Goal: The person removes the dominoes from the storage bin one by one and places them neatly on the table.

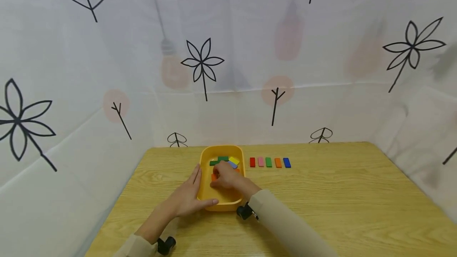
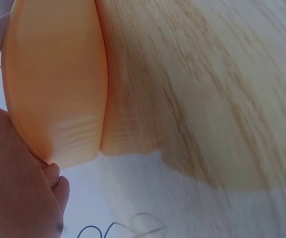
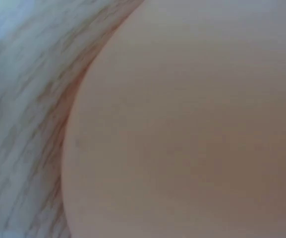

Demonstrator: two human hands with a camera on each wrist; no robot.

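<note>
A yellow plastic tray [image 1: 223, 207] stands on the table with several small flat blocks in it. My left hand [image 1: 185, 199] braces its near-left corner, straight fingers along the left wall and thumb over the front rim. In the left wrist view, the left hand [image 2: 19, 178] lies against the tray's wall [image 2: 58, 74]. My right hand [image 1: 228, 177] reaches into the tray, with curled fingers and thumb round an orange block [image 1: 213, 177], partly hidden. Beyond the hand lie green blocks [image 1: 223, 158], a yellow block [image 1: 234, 160] and a light blue block [image 1: 233, 165].
Right of the tray stands a row of flat blocks: red [image 1: 252, 162], pink [image 1: 261, 162], green [image 1: 268, 162], orange [image 1: 278, 162] and blue [image 1: 287, 162]. A white patterned cloth [image 1: 228, 118] hangs behind the wooden table [image 1: 339, 193]. The right wrist view is blurred.
</note>
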